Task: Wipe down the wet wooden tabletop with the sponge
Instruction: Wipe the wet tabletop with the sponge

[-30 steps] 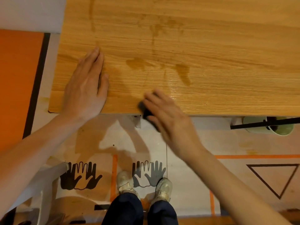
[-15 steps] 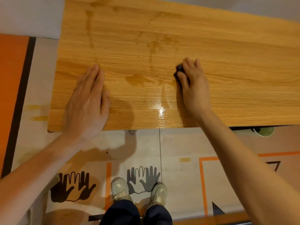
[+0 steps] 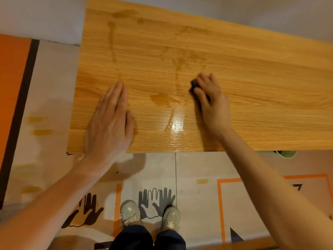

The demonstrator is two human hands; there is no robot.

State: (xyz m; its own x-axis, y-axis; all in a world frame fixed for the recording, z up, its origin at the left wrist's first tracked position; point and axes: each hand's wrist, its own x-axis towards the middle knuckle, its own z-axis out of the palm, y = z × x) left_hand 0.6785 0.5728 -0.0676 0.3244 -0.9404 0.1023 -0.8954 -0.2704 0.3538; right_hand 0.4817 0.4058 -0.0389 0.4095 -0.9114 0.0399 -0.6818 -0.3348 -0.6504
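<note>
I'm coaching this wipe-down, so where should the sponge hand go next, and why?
Probably sweep the right hand, which grips the dark sponge, toward the left hand over the brown puddle and the glossy wet streak. Both lie between the hands on the wooden tabletop, still unwiped.

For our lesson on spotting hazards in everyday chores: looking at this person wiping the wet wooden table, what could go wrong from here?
1. The dark sponge is small and mostly hidden under the right hand, so it may smear the puddle between the hands rather than soak it up.
2. The glossy wet patch lies near the front edge of the tabletop; water could run onto the floor by the shoes.
3. The left hand presses flat beside the wet area and might slip.
</note>
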